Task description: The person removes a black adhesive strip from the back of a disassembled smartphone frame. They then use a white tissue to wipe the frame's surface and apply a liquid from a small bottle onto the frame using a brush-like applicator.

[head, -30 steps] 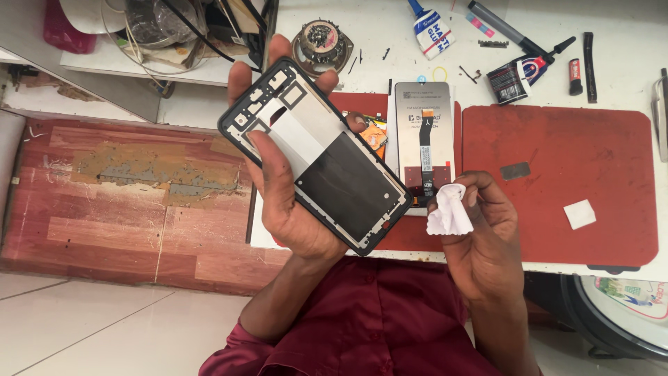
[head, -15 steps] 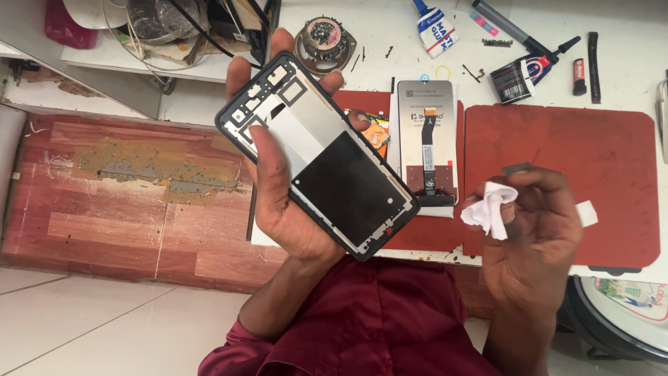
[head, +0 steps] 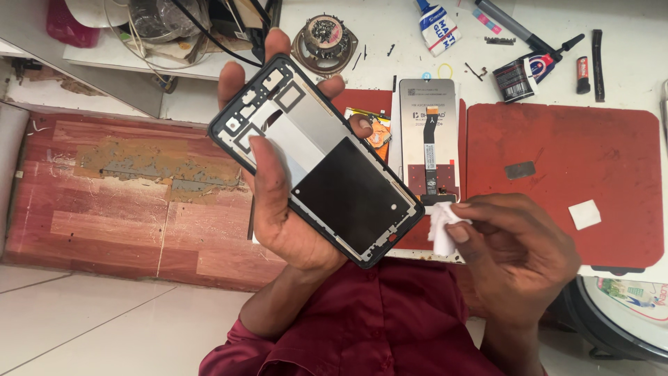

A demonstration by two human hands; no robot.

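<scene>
My left hand [head: 282, 202] holds a black phone frame [head: 316, 157] tilted in the air, inner side up, thumb lying across its middle. Inside it are a grey metal plate and a black square patch. My right hand [head: 518, 254] pinches a small white wipe [head: 442, 224] just right of the frame's lower corner, close to it but apart. On the white bench behind lies a phone display panel [head: 430, 139], back side up, with a flex cable running down it.
A red work mat [head: 563, 181] on the bench carries a small white square [head: 584, 214] and a grey metal piece [head: 520, 170]. A glue tube [head: 437, 26], a pen, a small black bottle and a round speaker part [head: 324, 40] lie at the back. Red wood floor lies to the left.
My right hand swung out to the right with the wipe, then came back toward the frame's lower corner. The left hand kept the frame nearly still.
</scene>
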